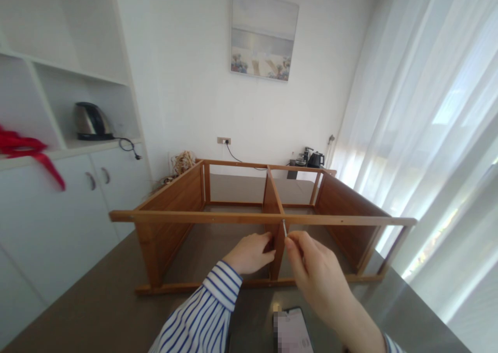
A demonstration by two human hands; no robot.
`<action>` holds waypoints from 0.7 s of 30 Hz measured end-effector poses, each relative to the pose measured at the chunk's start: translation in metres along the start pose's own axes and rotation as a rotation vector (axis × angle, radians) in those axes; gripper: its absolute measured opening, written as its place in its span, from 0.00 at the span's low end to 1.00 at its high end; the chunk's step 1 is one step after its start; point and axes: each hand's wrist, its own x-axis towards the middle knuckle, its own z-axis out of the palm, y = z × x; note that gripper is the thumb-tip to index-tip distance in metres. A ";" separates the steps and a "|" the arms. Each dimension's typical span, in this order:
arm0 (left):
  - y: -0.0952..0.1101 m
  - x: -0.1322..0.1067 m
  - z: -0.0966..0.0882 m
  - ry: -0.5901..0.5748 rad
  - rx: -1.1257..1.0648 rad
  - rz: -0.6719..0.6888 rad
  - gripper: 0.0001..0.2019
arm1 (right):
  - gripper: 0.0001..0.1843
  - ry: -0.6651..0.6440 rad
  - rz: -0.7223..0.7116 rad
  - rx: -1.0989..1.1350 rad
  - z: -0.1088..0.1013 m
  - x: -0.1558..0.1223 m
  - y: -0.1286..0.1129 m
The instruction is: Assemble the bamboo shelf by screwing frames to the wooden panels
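A brown wooden shelf frame (218, 217) lies on its side across the dark table. My left hand (252, 252) is closed on the front edge of its middle shelf board (277, 254), thumb and fingers on the board's left side. Between the fingertips of my right hand (311, 259) is a thin metal hex key (285, 228). The key's upper end meets the front upper rail, right where the middle board joins it. Its lower end is hidden in my fingers.
A phone (293, 329) lies on the dark table (97, 296) close to me. White cabinets with a kettle (91, 121) and a red ribbon (27, 145) stand left. Dried plants (182, 161) and a black kettle (316, 159) are behind the frame; curtains (428, 109) hang right.
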 end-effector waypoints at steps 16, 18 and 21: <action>-0.002 0.000 0.003 0.019 0.013 0.009 0.15 | 0.15 0.094 -0.654 -0.908 -0.018 0.002 -0.011; -0.001 0.000 0.002 0.018 0.029 0.006 0.15 | 0.16 0.088 -0.659 -0.853 -0.016 0.002 -0.008; -0.001 0.000 0.001 0.029 0.029 -0.004 0.15 | 0.16 0.103 -0.541 -0.617 -0.008 0.002 -0.003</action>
